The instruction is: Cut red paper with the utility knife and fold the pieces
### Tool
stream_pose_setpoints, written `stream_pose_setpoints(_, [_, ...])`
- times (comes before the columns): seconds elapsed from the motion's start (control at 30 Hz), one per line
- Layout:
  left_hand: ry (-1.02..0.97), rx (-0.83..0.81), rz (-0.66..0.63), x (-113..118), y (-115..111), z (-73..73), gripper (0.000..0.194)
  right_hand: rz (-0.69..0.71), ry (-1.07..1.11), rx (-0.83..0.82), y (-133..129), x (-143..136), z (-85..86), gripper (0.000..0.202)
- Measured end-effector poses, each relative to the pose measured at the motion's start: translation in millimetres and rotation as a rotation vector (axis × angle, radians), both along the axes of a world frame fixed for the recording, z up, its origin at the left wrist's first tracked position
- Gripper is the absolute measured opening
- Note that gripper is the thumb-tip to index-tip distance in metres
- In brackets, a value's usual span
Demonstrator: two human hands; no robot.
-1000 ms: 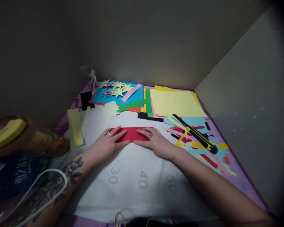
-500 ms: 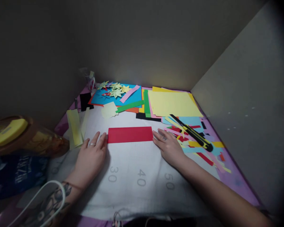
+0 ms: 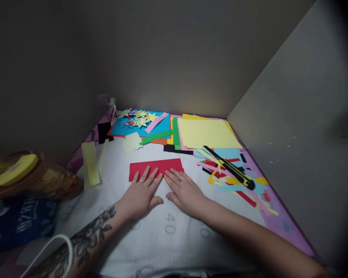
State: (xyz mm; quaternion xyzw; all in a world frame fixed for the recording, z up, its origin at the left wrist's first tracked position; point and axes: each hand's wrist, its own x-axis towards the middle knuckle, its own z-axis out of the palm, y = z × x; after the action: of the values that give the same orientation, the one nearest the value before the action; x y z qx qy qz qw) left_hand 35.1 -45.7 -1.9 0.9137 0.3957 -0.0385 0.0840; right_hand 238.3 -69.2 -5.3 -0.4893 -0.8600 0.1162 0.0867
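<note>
A red paper rectangle (image 3: pixel 155 165), wider than it is tall, lies on the white mat (image 3: pixel 150 247) in front of me. My left hand (image 3: pixel 141 197) rests flat with fingers spread, its fingertips over the lower left and middle of the paper. Just beside it, my right hand (image 3: pixel 185 191) also lies flat, fingertips touching the paper's lower right part. Both thumbs point inward with a small gap between them. The fingers hide part of the paper's near edge. Neither hand grasps anything.
Folded paper stars (image 3: pixel 140 120) sit on a blue sheet (image 3: pixel 162 127) at the back left. Beside it is a stack of coloured sheets (image 3: pixel 208 133). A black-and-yellow utility knife (image 3: pixel 234 172) lies on paper strips at right. A brown-rimmed container (image 3: pixel 58 179) stands at left.
Both hands have moved inward from the paper's short ends onto its near edge, fingers now flat on it. The red paper sits slightly tilted. The camera view has shifted a little.
</note>
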Motion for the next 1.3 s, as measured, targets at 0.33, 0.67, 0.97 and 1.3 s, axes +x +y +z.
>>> stream_pose_setpoints(0.33, [0.009,0.009,0.11,2,12,-5.7,0.073,0.11,0.041,-0.126,55,-33,0.5,0.074])
stream_pose_setpoints(0.67, [0.09,0.165,0.292,-24,26,-10.8,0.079,0.045,-0.027,-0.091,68,-31,-11.8,0.081])
stream_pose_setpoints(0.97, [0.023,0.161,0.132,-27,31,-17.5,0.079,0.012,-0.004,-0.103,49,-41,-13.4,0.065])
stream_pose_setpoints(1.3, [0.087,0.207,0.34,-41,21,-16.1,0.089,-0.202,-0.089,-0.098,49,4,-21.1,0.07])
